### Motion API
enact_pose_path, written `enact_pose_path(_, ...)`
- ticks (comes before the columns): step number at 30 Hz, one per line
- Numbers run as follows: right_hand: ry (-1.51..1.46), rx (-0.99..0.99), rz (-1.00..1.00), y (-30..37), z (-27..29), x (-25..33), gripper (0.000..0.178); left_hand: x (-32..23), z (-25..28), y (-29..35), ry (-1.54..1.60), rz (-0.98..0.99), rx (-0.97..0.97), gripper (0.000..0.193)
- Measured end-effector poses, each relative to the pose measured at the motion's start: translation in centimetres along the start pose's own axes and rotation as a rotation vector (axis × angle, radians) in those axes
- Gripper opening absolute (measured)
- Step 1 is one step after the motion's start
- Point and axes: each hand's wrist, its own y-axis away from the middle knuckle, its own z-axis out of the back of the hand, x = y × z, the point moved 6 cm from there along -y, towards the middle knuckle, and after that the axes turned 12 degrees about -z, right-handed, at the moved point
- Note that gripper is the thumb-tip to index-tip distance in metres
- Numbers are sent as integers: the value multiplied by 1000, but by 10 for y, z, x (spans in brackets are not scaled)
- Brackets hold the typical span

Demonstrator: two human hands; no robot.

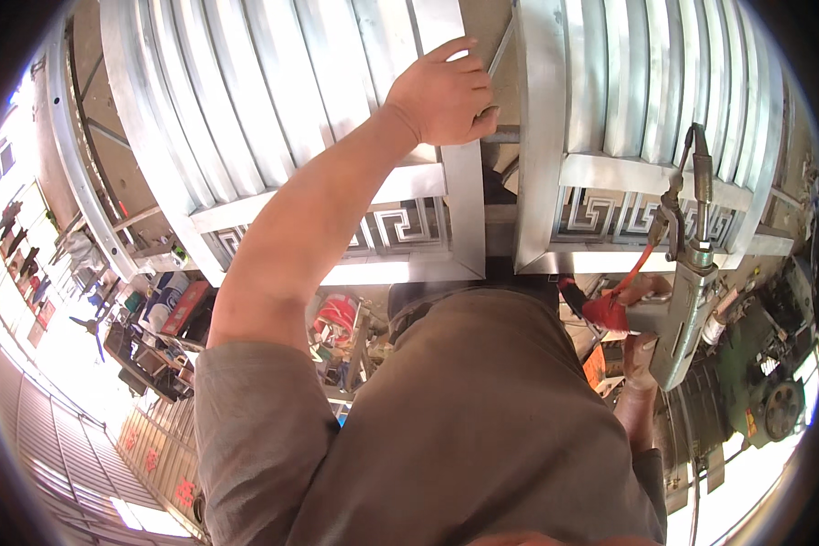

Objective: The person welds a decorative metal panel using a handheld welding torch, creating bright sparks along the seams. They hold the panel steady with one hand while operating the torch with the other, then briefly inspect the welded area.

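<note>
Your left hand (444,98) is at the upper middle of the frame, over the inner edge of the left ribbed metal panel (291,91). Its fingers are half curled, and nothing shows inside them; whether they press on the edge or just hover, I cannot tell. Your right hand (642,353) is at the right of the frame, its fingers wrapped round the grey metal tool (685,318), though the tool hides part of the grip. The tool stands steeply, in front of the lower rail of the right ribbed metal panel (628,91), which fills the upper right. Whether it touches that rail is unclear.

You seem to be managing the tool one-handed while the other hand minds the panel. To do that well, keep the right wrist firm — the tool looks heavy toward its lower end and could swing into the key-pattern fretwork (396,223). Let the black cable (703,177) and the red cord (642,268) hang free of the rail. If you lean on the left hand, rest the palm flat — bare fingers on a metal edge may get cut.
</note>
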Motion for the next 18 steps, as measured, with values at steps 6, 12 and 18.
enact_pose_path(6,133,-10,-158,12,31,60,91,1,2,-1,-6,-4,-72,28)
enact_pose_path(12,364,186,-483,4,40,157,94,0,0,0,53,15,5,28)
enact_pose_path(18,857,707,-216,-77,-49,220,75,1,-1,1,25,12,59,42)
